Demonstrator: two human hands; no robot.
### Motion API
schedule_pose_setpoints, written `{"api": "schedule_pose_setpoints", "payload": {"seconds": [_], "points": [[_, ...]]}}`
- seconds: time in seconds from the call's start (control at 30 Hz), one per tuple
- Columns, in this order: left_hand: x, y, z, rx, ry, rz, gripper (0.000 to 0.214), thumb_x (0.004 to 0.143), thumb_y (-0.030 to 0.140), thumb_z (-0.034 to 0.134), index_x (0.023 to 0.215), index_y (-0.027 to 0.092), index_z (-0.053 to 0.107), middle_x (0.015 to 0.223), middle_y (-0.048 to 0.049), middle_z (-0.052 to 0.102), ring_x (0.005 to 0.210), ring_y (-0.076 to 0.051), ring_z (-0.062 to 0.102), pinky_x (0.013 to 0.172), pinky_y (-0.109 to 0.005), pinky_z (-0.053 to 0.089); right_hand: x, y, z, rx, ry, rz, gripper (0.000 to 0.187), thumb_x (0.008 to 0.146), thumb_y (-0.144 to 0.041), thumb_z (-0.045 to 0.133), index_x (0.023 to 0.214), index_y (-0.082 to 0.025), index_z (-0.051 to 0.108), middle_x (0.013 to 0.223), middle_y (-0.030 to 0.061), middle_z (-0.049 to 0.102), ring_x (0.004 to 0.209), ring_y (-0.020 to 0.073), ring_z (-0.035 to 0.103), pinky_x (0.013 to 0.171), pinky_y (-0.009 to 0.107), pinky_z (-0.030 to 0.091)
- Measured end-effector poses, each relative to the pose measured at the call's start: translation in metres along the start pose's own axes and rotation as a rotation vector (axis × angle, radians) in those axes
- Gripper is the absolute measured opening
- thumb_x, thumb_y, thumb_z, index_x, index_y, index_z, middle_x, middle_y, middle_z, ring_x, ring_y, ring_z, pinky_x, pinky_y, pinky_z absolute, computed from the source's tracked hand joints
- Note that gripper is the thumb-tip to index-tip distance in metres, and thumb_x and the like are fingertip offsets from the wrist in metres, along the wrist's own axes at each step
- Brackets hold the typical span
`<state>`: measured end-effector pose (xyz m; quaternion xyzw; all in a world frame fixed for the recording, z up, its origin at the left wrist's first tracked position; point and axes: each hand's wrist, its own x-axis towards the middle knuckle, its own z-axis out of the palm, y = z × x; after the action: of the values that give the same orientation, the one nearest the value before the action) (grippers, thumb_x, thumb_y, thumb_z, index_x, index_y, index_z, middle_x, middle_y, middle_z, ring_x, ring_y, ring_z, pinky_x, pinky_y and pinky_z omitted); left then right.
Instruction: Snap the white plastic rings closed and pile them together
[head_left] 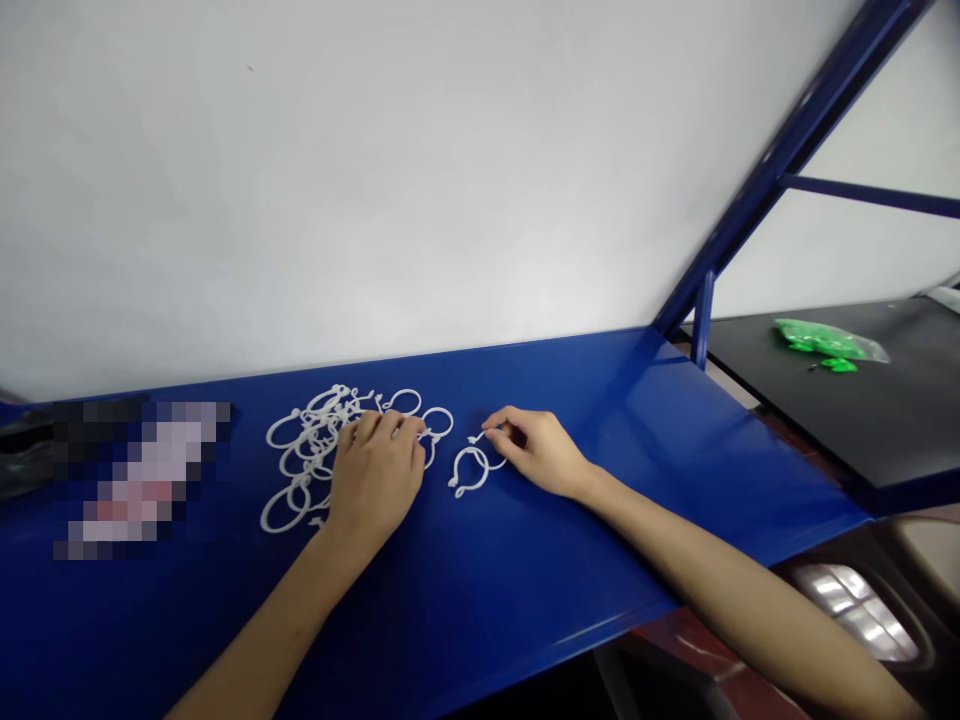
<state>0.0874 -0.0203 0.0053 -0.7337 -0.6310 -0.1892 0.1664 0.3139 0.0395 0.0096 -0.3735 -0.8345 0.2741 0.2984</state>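
A loose pile of white plastic curtain rings with small eyelets [289,510] lies on the blue table, left of the middle. My left hand [379,470] reaches over the right side of this pile, palm down, fingers curled into it. Its fingertips are hidden, so I cannot make out what they grip. Two rings stick out just beyond its index finger and thumb. To the right, my right hand [536,450] pinches a white curtain ring [480,437] between thumb and forefinger. Another curtain ring [471,468] lies against it, overlapping it on the table.
A blurred-out pale item [154,470] and a black plastic bag [30,450] are at the left of the blue table [480,620]. A white wall stands behind. Blue frame bars [765,170] rise at the right. On a black table [795,400] lies a clear bag with green pieces [821,340].
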Motion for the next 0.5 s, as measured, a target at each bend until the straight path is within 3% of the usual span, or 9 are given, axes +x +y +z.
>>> {"api": "schedule_pose_setpoints", "payload": {"seconds": [0.1, 0.27, 0.37, 0.5], "points": [[0.0, 0.004, -0.002, -0.074, 0.046, 0.052, 0.023, 0.092, 0.017, 0.049, 0.105, 0.018, 0.068, 0.103, -0.0086, 0.07, 0.102, -0.03, 0.057, 0.091, -0.048, 0.043, 0.0, -0.001, 0.0, 0.015, 0.035, -0.022, 0.014, 0.096, -0.025, 0.057, 0.1, -0.018, 0.068, 0.07, -0.0022, 0.064, 0.057, 0.0095, 0.056, 0.058, 0.021, 0.042], [-0.003, 0.019, -0.003, -0.305, 0.0, 0.244, 0.026, 0.088, 0.045, 0.065, 0.098, 0.02, 0.068, 0.102, -0.0062, 0.069, 0.102, -0.027, 0.057, 0.098, -0.049, 0.04, -0.002, -0.002, 0.0, 0.022, 0.066, -0.044, 0.014, 0.096, -0.027, 0.057, 0.101, -0.019, 0.068, 0.071, -0.0023, 0.064, 0.058, 0.0094, 0.056, 0.059, 0.021, 0.043], [-0.004, 0.023, -0.001, -0.316, -0.026, 0.272, 0.018, 0.092, 0.036, 0.061, 0.085, 0.021, 0.067, 0.093, -0.0036, 0.07, 0.097, -0.024, 0.058, 0.095, -0.046, 0.041, -0.001, -0.001, 0.001, 0.012, 0.066, -0.054, 0.014, 0.096, -0.026, 0.058, 0.101, -0.019, 0.068, 0.072, -0.002, 0.065, 0.058, 0.0098, 0.056, 0.058, 0.022, 0.043], [-0.002, 0.019, 0.0, -0.279, -0.015, 0.261, 0.015, 0.095, 0.025, 0.056, 0.085, 0.02, 0.066, 0.091, -0.0036, 0.069, 0.096, -0.024, 0.057, 0.091, -0.044, 0.042, 0.0, 0.004, 0.001, -0.009, 0.108, -0.083, 0.012, 0.096, -0.025, 0.059, 0.101, -0.02, 0.069, 0.083, 0.0005, 0.07, 0.063, 0.0106, 0.057, 0.062, 0.023, 0.045]]}}
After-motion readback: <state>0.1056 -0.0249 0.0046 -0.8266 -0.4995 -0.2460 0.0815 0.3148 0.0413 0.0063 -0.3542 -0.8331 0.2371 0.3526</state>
